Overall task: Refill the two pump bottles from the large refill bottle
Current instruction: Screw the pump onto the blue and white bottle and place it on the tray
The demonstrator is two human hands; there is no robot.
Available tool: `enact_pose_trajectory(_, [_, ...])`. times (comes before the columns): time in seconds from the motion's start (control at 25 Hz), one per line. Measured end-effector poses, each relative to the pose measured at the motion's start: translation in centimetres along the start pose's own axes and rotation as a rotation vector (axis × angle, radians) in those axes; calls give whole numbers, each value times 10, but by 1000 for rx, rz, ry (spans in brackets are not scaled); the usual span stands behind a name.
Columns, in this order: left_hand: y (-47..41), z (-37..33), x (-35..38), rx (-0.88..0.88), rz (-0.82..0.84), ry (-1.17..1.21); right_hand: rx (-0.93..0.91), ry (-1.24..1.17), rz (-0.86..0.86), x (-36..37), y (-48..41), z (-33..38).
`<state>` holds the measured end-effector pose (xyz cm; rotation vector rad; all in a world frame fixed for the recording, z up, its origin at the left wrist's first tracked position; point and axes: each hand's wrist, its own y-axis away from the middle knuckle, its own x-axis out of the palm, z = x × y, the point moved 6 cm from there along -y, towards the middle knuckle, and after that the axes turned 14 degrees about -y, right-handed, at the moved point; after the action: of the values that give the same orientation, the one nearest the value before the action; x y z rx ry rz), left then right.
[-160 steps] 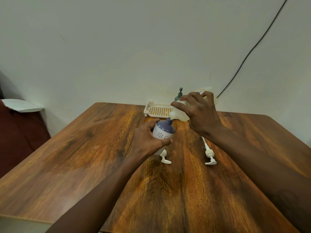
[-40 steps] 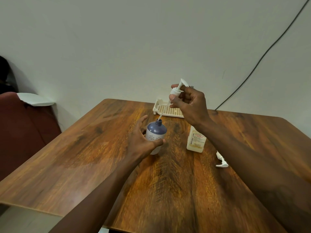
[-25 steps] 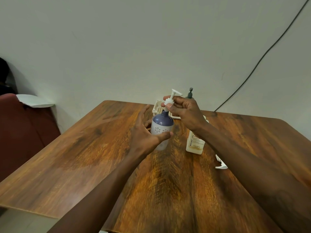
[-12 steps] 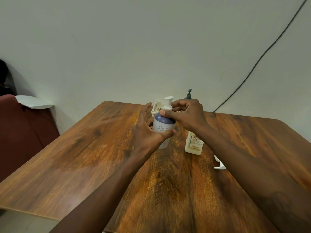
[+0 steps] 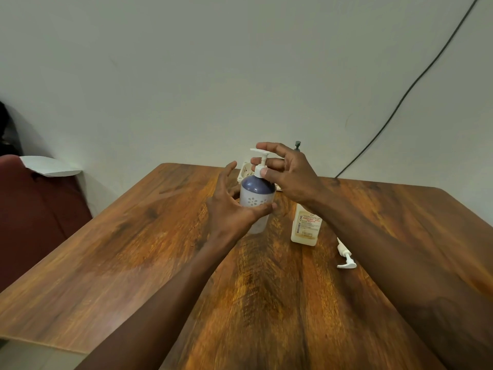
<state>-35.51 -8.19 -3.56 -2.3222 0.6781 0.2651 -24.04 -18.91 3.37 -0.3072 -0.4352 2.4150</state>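
Observation:
A white pump bottle with a purple top (image 5: 255, 194) stands upright on the wooden table (image 5: 133, 249). My left hand (image 5: 232, 206) grips its body, thumb across the front. My right hand (image 5: 286, 173) pinches the collar of the white pump head (image 5: 260, 162) seated in the bottle's neck. The large refill bottle (image 5: 305, 228), pale with a printed label, stands just right of it, partly behind my right forearm. A second loose white pump head (image 5: 345, 256) lies on the table further right. A dark pump top (image 5: 297, 145) shows behind my right hand; its bottle is hidden.
A cream slotted tray (image 5: 244, 172) sits at the table's far edge behind the bottle. A black cable (image 5: 400, 100) runs down the wall to the right. A dark red chair with a white sheet (image 5: 48, 166) stands left of the table.
My right hand lowered the pump head with its tube into the purple-topped bottle and now holds its collar. The refill bottle, tilted over the neck earlier, now stands on the table.

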Motion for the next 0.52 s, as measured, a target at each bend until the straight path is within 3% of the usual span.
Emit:
enact_pose_trajectory(0.2, [3,-4,4,38,19,-10,-47,275,-225,-9,6,8])
enact_pose_trajectory(0.36, [-2,-2,4,18,1,-16,95,20,-13,0,0,-1])
enact_pose_trajectory(0.44, [-2,0,3,10,8,-14,76,55,35,0,0,1])
enact_pose_trajectory(0.52, [-2,0,3,13,11,-5,11,132,-34,-4,1,5])
